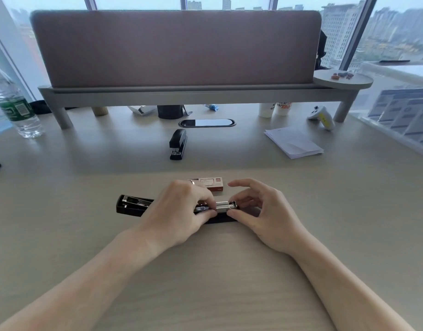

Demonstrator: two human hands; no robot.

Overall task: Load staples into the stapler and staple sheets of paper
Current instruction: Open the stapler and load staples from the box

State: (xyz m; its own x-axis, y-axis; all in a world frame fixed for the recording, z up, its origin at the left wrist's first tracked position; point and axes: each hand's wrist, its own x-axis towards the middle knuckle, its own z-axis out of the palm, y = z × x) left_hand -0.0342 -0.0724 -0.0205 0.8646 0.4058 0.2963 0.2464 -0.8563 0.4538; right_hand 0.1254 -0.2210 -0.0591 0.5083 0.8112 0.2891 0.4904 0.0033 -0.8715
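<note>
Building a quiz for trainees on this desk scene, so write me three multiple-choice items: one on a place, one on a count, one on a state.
1. Where on the desk is the paper stack?
A. back right
B. front left
C. front centre

2. How many staplers are on the desk?
A. one
B. two
C. three

3. The near stapler, held by the left hand and right hand, is:
A. closed
B. opened flat
C. standing on end

Answers: 1 A, it lies right of the far stapler, beyond both hands. 2 B, one closed at the back, one in front. 3 B, its top is swung out left, its inside showing.
</note>
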